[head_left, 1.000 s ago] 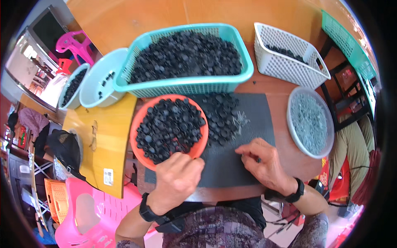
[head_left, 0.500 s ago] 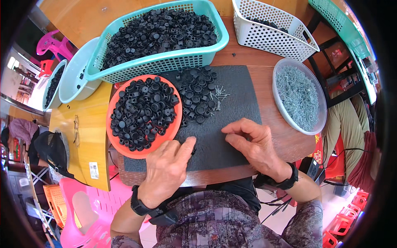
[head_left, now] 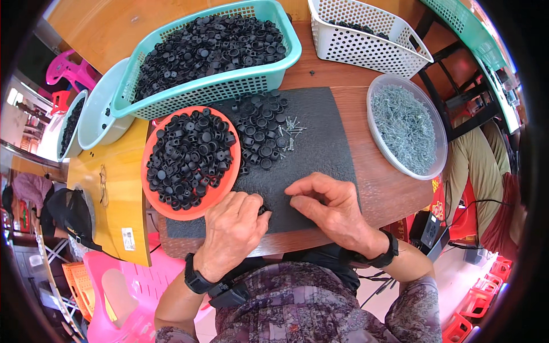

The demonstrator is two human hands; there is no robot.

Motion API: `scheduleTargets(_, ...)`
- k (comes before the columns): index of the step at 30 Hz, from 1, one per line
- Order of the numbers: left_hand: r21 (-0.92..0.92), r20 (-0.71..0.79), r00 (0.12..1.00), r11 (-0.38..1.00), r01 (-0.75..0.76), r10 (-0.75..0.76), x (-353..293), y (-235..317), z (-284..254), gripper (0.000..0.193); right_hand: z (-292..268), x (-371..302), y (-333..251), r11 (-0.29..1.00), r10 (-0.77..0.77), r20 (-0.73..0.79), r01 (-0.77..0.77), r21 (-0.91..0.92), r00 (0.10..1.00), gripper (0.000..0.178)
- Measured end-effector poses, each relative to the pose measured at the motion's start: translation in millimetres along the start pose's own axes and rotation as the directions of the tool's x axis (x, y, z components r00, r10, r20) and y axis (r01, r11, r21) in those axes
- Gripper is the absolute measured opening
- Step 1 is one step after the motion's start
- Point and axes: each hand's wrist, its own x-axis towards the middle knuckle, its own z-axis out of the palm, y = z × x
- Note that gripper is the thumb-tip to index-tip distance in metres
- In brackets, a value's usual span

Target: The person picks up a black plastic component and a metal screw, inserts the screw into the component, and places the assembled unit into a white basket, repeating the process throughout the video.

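Note:
My left hand is closed over the dark mat, with a small black plastic cap showing between thumb and fingers. My right hand faces it a short way to the right, thumb and index finger drawn into a pinch; what lies between those fingertips is too small to make out. Beyond the hands, loose black caps lie in a pile on the mat. Several silver screws are scattered at that pile's right side. An orange-red bowl heaped with more black caps stands just beyond my left hand.
A teal basket full of black parts fills the far left. At the far right stand a white perforated basket and a clear round tub of screws. Pale blue basins and a yellow table are on the left.
My left fingers have curled in from a more outstretched index finger, and the black cap shows more. My right fingertips have come left and closer to it. The whole view has shifted slightly.

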Motion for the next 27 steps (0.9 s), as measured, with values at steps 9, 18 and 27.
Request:
scheduleTargets(9, -0.269, -0.134, 0.983, 0.96, 0.082, -0.122, 0, 13, 4, 0.027, 3, 9, -16, 0.959, 0.189, 0.135, -0.213, 0.187, 0.973, 0.015)
scheduleTargets(18, -0.303, -0.114, 0.989, 0.952, 0.052, -0.09, 1, 12, 5, 0.028, -7, 19, -26, 0.954, 0.283, 0.265, -0.3, 0.027, 0.922, 0.019)
scheduleTargets(27, -0.653, 0.023, 0.961, 0.723, 0.223, -0.275, -5, 12, 13, 0.025, -15, 20, -27, 0.914, 0.371, 0.322, -0.404, 0.042, 0.871, 0.022)
